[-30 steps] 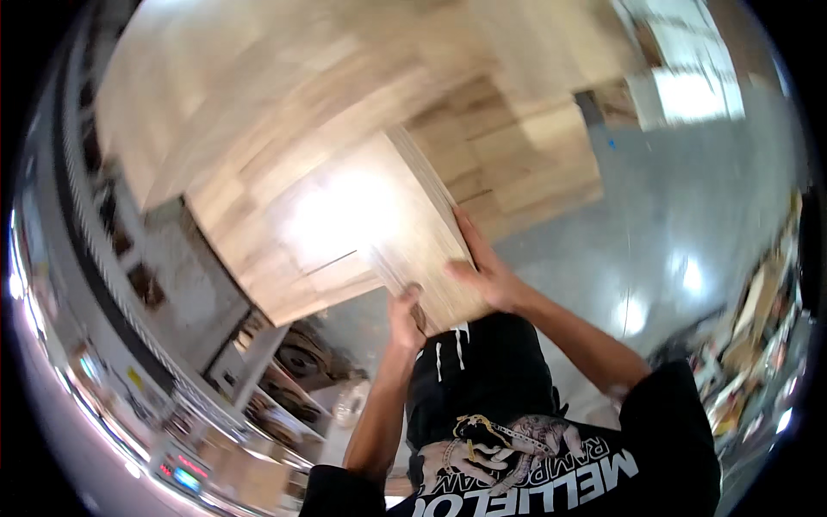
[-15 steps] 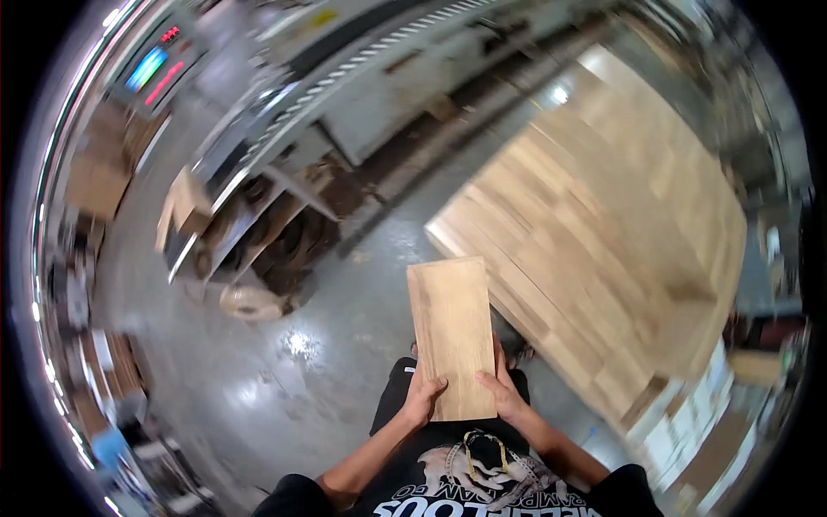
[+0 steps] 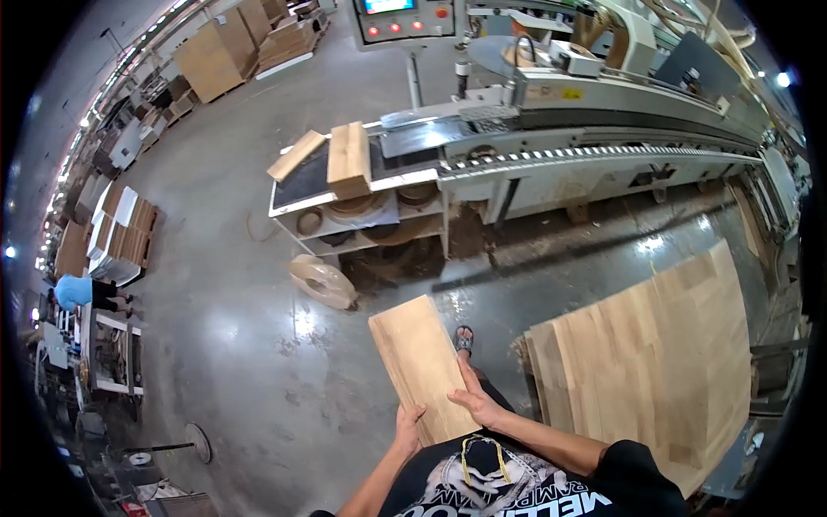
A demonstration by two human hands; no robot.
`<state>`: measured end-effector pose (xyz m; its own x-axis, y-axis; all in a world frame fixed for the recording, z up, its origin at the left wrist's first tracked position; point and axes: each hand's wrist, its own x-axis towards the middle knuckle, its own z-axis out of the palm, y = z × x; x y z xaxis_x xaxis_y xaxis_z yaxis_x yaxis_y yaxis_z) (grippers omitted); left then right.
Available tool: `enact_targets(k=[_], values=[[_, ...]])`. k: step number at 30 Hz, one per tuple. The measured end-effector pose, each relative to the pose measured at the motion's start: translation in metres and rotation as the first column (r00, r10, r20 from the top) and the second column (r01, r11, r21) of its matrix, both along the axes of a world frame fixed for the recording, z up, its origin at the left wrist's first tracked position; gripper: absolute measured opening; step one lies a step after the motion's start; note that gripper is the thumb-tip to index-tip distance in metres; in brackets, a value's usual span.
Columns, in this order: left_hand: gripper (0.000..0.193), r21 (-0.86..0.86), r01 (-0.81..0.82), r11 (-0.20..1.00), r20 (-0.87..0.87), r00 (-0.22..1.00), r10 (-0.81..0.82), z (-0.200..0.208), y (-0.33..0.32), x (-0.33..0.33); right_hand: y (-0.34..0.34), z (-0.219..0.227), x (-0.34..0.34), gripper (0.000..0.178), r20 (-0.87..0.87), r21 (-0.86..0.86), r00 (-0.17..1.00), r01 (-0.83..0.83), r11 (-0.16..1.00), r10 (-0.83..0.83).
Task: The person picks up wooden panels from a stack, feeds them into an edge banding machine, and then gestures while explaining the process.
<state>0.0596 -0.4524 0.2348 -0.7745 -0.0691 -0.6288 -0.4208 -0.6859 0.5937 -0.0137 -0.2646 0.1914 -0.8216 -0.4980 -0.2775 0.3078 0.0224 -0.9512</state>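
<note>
Held in front of my body is a stack of light wooden boards (image 3: 420, 358), long and rectangular, its far end tilted a little to the left. My left hand (image 3: 409, 424) grips its near left edge, thumb on top. On the right edge, my right hand (image 3: 476, 401) is wrapped round it with the thumb lying over the top face. The fingers beneath the boards are hidden. To my right stands a large pile of wooden panels (image 3: 646, 353), apart from my hands.
Ahead is a long machine (image 3: 603, 164) with a roller edge and a control panel (image 3: 405, 21). Wooden blocks (image 3: 349, 155) lie on its shelf table. A wrapped roll (image 3: 322, 281) rests on the floor beside it. A person (image 3: 76, 293) is at far left, near stacked panels (image 3: 121, 228).
My view has swung leftward, so the machine's table now sits ahead and the panel pile lies further right and lower. Both hands keep hold of the boards, which now tilt left.
</note>
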Motion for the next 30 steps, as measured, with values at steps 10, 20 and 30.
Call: enact_targets(k=[10,20,30], values=[[0.064,-0.198,-0.226,0.954,0.166,0.951,0.259,-0.049,-0.129,-0.13,-0.15,-0.044,-0.188,0.105,0.025,0.032,0.959,-0.284,0.958,0.284],[0.065,-0.184,-0.23,0.955,0.065,0.967,0.246,-0.056,-0.281,-0.278,-0.307,-0.022,-0.345,0.106,-0.04,0.129,0.939,-0.334,0.934,0.341],[0.065,-0.104,0.014,0.994,-0.007,1.0,-0.015,-0.055,-0.472,-0.456,-0.476,-0.045,-0.467,0.102,0.098,0.065,0.993,-0.074,0.995,0.067]])
